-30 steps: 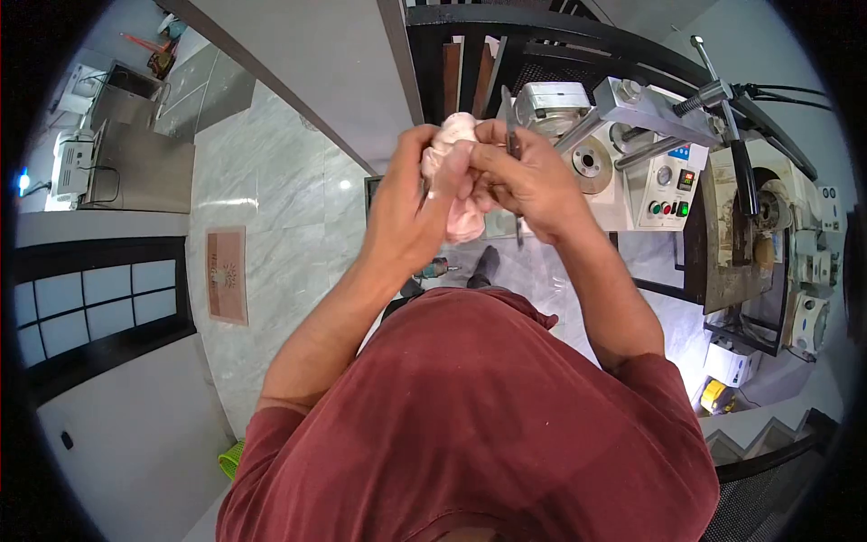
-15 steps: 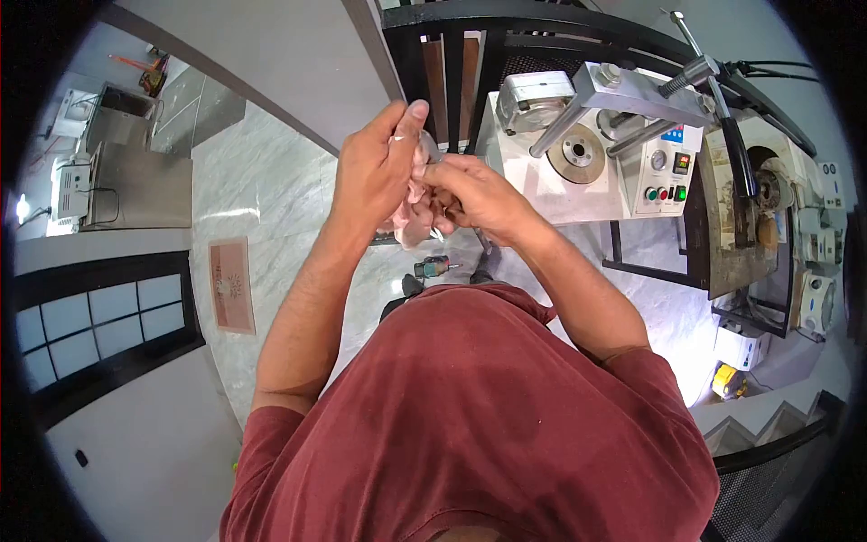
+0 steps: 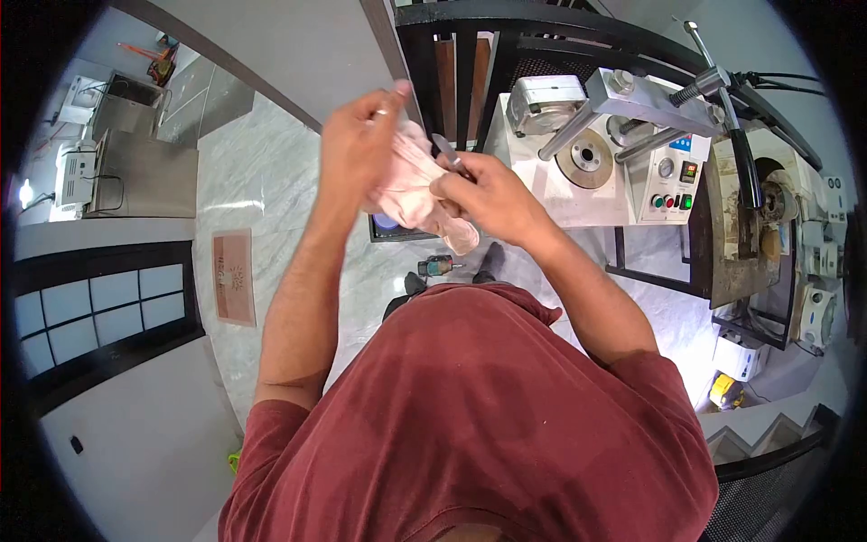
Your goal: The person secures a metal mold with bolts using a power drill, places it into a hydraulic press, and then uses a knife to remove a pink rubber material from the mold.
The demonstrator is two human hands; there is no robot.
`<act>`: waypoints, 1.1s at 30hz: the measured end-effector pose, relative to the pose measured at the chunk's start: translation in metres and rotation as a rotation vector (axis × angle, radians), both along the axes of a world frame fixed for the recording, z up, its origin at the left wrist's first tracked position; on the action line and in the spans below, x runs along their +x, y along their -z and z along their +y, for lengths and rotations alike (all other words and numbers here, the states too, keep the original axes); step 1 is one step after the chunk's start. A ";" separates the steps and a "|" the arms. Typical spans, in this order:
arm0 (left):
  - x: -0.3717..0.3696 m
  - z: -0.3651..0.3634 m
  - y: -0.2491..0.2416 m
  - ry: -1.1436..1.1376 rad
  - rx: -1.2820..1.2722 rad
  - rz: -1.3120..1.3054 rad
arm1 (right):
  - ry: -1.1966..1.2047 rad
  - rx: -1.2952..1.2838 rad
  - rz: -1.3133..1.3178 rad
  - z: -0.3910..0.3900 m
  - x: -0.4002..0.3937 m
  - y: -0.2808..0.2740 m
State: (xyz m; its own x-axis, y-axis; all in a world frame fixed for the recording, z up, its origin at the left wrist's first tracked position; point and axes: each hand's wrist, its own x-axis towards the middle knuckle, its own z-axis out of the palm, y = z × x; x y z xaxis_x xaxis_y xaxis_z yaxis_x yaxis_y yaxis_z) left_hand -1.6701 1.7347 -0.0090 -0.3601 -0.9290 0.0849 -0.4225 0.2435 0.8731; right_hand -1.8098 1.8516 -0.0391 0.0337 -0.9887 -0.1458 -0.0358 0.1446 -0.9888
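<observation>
A crumpled pale pink cloth point(image 3: 411, 188) hangs between my two hands. My left hand point(image 3: 355, 149) is closed on its left side, slightly smeared by motion, with a ring on one finger. Closed around a slim tool, my right hand point(image 3: 488, 194) also presses against the cloth's right side. The tool has a flat metal blade point(image 3: 444, 147) pointing up and left out of the fist, and its dark handle is mostly hidden by the fingers; it looks like a small knife. Part of the cloth dangles below my right hand.
To the right stands a white bench machine point(image 3: 668, 194) with a round metal plate point(image 3: 582, 158), a clamp arm and buttons. A power drill point(image 3: 435, 266) lies on the floor near my feet. A black railing point(image 3: 542, 20) runs behind, and a doormat point(image 3: 234, 277) lies left.
The cloth, bunched up before, is now spread wider. My left hand has shifted left, and the blade now shows above my right hand.
</observation>
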 end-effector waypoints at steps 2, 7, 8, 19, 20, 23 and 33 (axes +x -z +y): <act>0.015 -0.018 -0.002 -0.075 -0.098 0.033 | 0.049 -0.012 -0.077 0.011 -0.001 0.000; 0.045 -0.048 -0.025 -0.221 0.028 0.289 | 0.072 0.011 -0.173 0.031 -0.011 0.005; 0.045 -0.043 -0.029 -0.227 0.028 0.288 | 0.065 0.012 -0.175 0.029 -0.005 0.003; 0.028 0.031 -0.033 0.347 0.382 0.455 | 0.217 -0.395 0.000 -0.008 -0.006 -0.022; 0.030 0.032 -0.033 0.426 0.357 0.343 | 0.208 -0.395 -0.001 -0.009 -0.006 -0.020; 0.033 0.024 -0.024 0.444 0.442 0.326 | 0.237 -0.293 -0.137 -0.016 -0.008 -0.010; 0.028 0.031 -0.005 0.293 0.659 0.551 | 0.266 -0.265 -0.207 -0.030 -0.016 0.005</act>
State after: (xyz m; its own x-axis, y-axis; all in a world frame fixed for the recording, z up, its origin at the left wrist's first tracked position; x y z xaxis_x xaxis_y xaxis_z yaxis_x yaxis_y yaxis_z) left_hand -1.6421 1.7656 -0.0036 -0.6554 -0.7280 -0.2013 0.0963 -0.3448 0.9337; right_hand -1.8258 1.8218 -0.0442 -0.2257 -0.9693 0.0975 0.1714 -0.1380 -0.9755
